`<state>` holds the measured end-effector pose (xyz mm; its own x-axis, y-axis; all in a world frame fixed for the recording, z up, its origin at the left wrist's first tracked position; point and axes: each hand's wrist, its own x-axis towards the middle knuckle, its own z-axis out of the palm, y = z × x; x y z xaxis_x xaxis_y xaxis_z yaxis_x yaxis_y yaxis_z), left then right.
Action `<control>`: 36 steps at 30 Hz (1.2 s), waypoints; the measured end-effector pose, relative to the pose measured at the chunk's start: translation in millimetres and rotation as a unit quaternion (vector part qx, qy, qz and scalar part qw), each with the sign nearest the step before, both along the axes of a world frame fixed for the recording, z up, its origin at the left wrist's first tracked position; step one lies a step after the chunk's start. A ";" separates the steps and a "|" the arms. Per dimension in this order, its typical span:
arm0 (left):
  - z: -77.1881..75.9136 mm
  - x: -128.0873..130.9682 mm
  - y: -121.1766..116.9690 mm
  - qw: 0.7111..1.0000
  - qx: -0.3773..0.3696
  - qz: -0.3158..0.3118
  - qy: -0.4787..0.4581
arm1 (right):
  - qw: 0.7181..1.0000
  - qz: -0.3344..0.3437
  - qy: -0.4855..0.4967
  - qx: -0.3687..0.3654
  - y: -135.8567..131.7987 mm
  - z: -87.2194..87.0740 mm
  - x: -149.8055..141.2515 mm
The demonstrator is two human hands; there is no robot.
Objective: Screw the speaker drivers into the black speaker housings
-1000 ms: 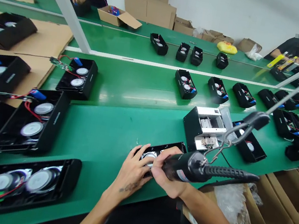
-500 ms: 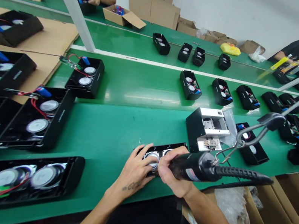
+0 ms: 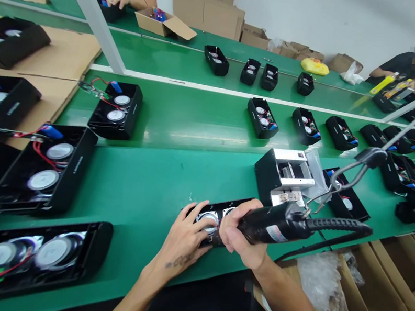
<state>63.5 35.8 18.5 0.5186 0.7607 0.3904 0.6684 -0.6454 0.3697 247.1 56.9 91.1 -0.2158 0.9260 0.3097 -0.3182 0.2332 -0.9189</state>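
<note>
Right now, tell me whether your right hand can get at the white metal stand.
Probably yes: the white metal stand sits just beyond your right hand on the green belt, with nothing else between them. But that hand is wrapped around the electric screwdriver, which it would likely need to release first.

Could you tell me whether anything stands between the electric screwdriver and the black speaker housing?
Nothing visible does: the right hand holds the electric screwdriver over the black speaker housing, but that hand hides its tip.
</note>
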 end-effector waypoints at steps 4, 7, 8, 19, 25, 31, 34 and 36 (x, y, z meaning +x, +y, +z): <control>-2.6 -0.8 1.9 1.000 -0.009 0.002 -0.003 | 0.997 -0.028 0.058 0.049 2.6 29.9 24.6; -10.4 -2.4 3.4 1.000 0.013 0.003 -0.016 | 0.975 -0.169 0.119 0.086 22.7 60.6 70.3; -13.8 -3.1 4.5 0.999 0.023 0.003 -0.023 | 0.956 -0.234 0.144 0.105 34.2 69.2 88.5; -29.4 -9.3 21.0 0.992 0.114 -0.026 -0.041 | 0.854 -0.495 0.082 0.140 85.4 71.4 178.2; -29.5 -12.0 21.7 0.993 0.112 -0.025 -0.014 | 0.891 -0.440 -0.107 0.011 29.1 6.8 181.6; -27.6 -13.9 22.1 0.994 0.107 -0.029 -0.014 | 0.907 -0.412 -0.088 -0.007 40.3 -37.3 172.6; -24.9 -13.0 20.2 0.995 0.098 -0.021 -0.011 | 0.902 -0.429 -0.048 0.027 56.2 -14.8 173.6; -22.8 -12.7 19.3 0.995 0.095 -0.021 -0.007 | 0.901 -0.428 -0.033 0.059 68.4 1.9 172.4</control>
